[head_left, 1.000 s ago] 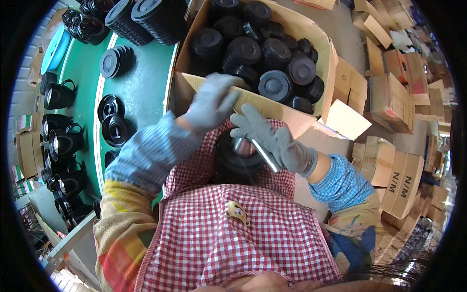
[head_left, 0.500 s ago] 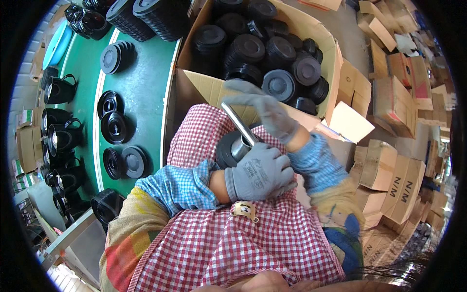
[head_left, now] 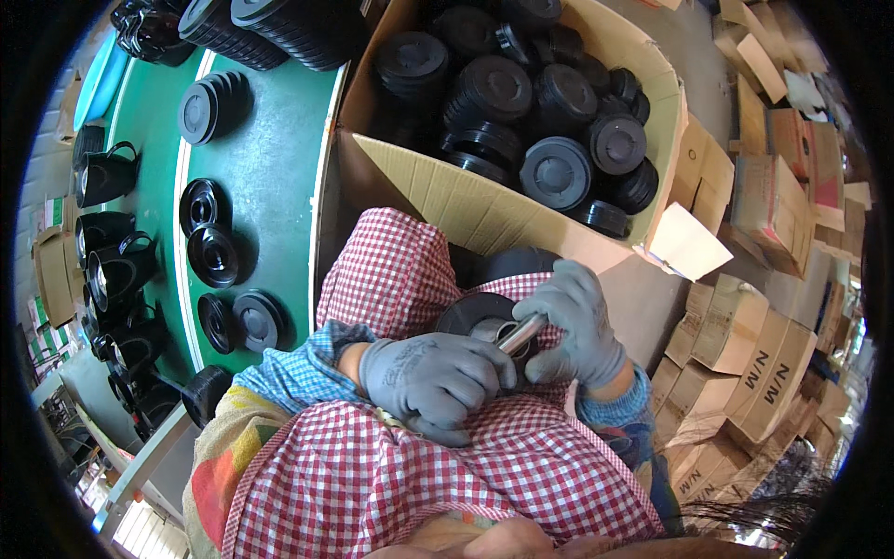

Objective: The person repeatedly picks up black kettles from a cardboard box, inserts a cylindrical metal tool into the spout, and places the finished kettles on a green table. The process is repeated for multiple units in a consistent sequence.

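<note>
Both my hands wear grey gloves and meet over my lap. A shiny metal bar [head_left: 523,333] slants between them. My left hand [head_left: 428,384] is curled closed around the bar's lower end, its thumb hidden. Closed too, my right hand [head_left: 579,328] has fingers and thumb about the upper end. Just beyond the bar, a round black part [head_left: 458,317] rests at my lap, with a metal cylinder [head_left: 488,330] at its middle, partly covered by my hands. A checked red and white apron [head_left: 372,466] lies beneath.
An open carton [head_left: 419,182] of black lids [head_left: 556,173] stands ahead. On the left, a green table [head_left: 279,177] carries black lids and rings [head_left: 212,255], black mugs [head_left: 121,265] and stacked lids [head_left: 289,28]. Cardboard boxes [head_left: 768,373] pile up on the right.
My right hand has come down from beside the carton and closed on the bar. My left hand has shifted left and the bar now lies lower. The view has moved slightly.
</note>
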Motion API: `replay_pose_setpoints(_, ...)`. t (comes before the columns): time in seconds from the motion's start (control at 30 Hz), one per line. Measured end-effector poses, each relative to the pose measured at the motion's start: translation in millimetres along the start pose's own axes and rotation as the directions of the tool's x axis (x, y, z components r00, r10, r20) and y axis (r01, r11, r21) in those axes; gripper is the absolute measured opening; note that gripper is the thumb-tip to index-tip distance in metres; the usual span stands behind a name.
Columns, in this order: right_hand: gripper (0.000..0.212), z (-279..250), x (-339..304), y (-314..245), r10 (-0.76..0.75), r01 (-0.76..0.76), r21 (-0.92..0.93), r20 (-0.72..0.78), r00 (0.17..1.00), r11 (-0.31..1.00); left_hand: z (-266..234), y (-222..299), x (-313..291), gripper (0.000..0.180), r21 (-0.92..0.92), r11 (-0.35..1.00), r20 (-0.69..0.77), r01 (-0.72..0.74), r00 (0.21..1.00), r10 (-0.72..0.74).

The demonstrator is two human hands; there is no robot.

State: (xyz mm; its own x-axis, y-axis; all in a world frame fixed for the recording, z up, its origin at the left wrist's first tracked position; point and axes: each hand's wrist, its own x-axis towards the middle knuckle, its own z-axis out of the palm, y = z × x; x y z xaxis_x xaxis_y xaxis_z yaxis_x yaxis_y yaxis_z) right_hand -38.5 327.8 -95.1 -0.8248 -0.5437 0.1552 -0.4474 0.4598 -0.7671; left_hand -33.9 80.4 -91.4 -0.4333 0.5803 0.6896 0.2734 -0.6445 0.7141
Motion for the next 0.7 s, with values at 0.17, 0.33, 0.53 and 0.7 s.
replay_pose_setpoints(0.17,0.061,-9,29,11,-0.035,0.049,-0.073,0.190,0.981,0.996,-30,29,21,0.015,0.187,0.954,0.048,0.235,0.968,-0.248)
replay_pose_setpoints(0.33,0.063,-3,44,25,-0.058,0.097,-0.136,0.266,0.962,0.986,-15,114,42,0.052,0.424,0.310,-0.383,0.851,0.478,-0.790)
replay_pose_setpoints(0.53,0.066,12,36,28,-0.019,0.056,-0.137,0.258,0.966,0.989,5,41,90,0.034,0.386,-0.275,-0.330,0.881,-0.147,-0.932)
replay_pose_setpoints(0.7,0.072,25,-1,-18,0.315,-0.296,-0.412,-0.024,0.949,0.861,-48,20,59,0.042,0.679,0.132,0.017,0.723,0.165,-0.986)
